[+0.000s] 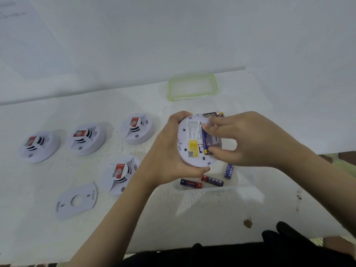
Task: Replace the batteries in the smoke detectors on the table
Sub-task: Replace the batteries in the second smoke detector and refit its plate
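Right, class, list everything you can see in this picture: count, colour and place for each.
table: one, white, under everything
smoke detectors: four, white with red labels, left on table
mounting plate: one, white, near left
lid: one, clear with green rim, far side
tub: one, clear, centre of table
loose batteries: at least four, blue, red and dark, in tub
held detector: one, white, back up, above tub
blue battery: one, blue with gold end, at held detector's bay
left hand: one, bare, grips held detector
right hand: one, bare, pinches blue battery
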`<state>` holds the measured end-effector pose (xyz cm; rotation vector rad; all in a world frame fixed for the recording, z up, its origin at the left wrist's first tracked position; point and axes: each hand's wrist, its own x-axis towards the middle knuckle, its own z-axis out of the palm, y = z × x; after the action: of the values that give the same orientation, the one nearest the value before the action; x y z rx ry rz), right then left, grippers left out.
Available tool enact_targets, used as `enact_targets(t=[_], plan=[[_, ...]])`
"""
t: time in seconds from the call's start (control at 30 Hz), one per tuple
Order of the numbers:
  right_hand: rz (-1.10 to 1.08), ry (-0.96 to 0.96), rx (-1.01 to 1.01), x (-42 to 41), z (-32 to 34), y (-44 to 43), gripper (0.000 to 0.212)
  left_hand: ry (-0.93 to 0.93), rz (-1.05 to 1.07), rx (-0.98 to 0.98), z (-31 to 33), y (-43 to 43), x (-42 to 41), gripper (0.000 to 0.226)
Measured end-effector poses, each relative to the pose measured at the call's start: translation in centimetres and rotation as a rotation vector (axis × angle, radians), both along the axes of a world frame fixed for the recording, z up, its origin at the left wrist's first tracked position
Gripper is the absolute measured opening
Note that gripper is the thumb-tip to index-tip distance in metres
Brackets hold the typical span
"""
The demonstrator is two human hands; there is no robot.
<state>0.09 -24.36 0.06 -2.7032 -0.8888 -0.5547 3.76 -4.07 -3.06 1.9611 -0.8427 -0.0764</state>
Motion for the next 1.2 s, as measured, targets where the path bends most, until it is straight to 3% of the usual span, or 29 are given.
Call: enact_targets(t=[0.53, 0.87, 1.2], plan=[[0.019, -0.073, -0.041, 0.0, -1.3, 0.7, 0.044, -0.04, 0.04, 0.068, 0.2, -0.1, -0.5, 0.093], [-0.012, 0.058, -0.077, -0.1, -1.0, 0.7, 0.044, -0.069, 0.009, 0.124, -0.1, 0.3, -0.3, 0.097], [-0.01, 0.023, -0.064, -0.2, -2.0, 1.2, 0.055, -0.067, 0.004, 0.107, -0.1, 0.4, -0.5, 0.092]])
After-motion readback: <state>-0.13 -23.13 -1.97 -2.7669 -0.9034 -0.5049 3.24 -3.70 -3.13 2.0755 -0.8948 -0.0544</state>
